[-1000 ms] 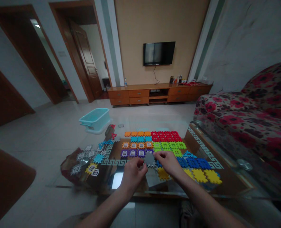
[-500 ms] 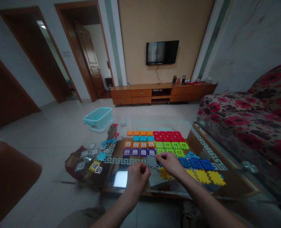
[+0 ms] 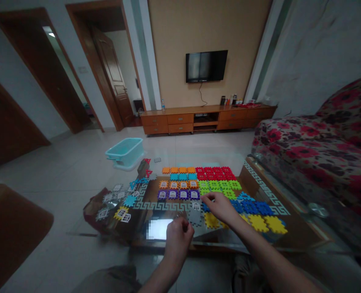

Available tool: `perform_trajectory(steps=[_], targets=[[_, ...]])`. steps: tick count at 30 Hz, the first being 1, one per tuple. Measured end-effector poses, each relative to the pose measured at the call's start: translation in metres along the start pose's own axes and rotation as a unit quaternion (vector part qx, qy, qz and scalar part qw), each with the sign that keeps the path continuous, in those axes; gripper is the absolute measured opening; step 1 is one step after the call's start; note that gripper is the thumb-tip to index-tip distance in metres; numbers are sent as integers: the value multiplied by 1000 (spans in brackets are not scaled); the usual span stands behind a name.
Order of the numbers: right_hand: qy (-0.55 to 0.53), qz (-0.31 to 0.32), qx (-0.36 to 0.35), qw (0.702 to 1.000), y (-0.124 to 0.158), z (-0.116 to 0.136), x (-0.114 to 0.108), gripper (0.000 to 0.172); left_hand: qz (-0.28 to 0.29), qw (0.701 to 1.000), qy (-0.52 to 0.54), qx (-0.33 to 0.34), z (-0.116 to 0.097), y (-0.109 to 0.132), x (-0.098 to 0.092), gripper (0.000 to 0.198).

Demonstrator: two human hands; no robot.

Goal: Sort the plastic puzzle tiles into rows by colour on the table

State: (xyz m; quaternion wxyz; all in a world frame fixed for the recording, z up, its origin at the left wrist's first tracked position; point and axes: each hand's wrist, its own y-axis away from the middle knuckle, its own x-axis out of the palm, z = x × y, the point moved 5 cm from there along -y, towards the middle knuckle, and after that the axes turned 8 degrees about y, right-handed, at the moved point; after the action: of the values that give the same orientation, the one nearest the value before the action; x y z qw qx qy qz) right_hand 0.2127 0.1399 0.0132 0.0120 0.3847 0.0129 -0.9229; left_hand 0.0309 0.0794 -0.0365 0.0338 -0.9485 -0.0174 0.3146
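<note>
Flat interlocking plastic tiles lie in coloured rows on a glass coffee table [image 3: 260, 179]: orange [image 3: 178, 170], red [image 3: 216, 173], green [image 3: 220, 186], purple [image 3: 178, 194], blue [image 3: 254, 207] and yellow [image 3: 267, 224]. My left hand [image 3: 178, 238] is curled shut near the table's front edge, its fingertips at a grey tile [image 3: 195, 216]. My right hand [image 3: 219, 205] is pinched beside another grey tile [image 3: 196, 206], at the end of the purple row. What either hand grips is too small to make out.
Loose grey, blue and yellow tiles [image 3: 119, 201] are scattered at the table's left end. A lit phone [image 3: 159, 228] lies by my left hand. A turquoise tub [image 3: 124, 150] stands on the floor beyond. A flowered sofa [image 3: 321, 142] is on the right, a TV cabinet [image 3: 205, 118] against the far wall.
My left hand has drawn back toward the table's front edge. My right hand has shifted slightly right. A grey tile now sits at the end of the purple row.
</note>
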Motion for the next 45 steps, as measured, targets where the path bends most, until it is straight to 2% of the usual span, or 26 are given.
perform_trajectory(steps=[9,18,45], targets=[[2,-2,-7,1000,3,2,-3,30,22,998,-46,-27,3,-3,13,17],[14,-1,-14,1000,4,5,-5,28,7,997,-76,-5,6,-1,24,18],[38,14,-42,998,8,13,-5,24,29,994,-92,43,2,6,21,11]])
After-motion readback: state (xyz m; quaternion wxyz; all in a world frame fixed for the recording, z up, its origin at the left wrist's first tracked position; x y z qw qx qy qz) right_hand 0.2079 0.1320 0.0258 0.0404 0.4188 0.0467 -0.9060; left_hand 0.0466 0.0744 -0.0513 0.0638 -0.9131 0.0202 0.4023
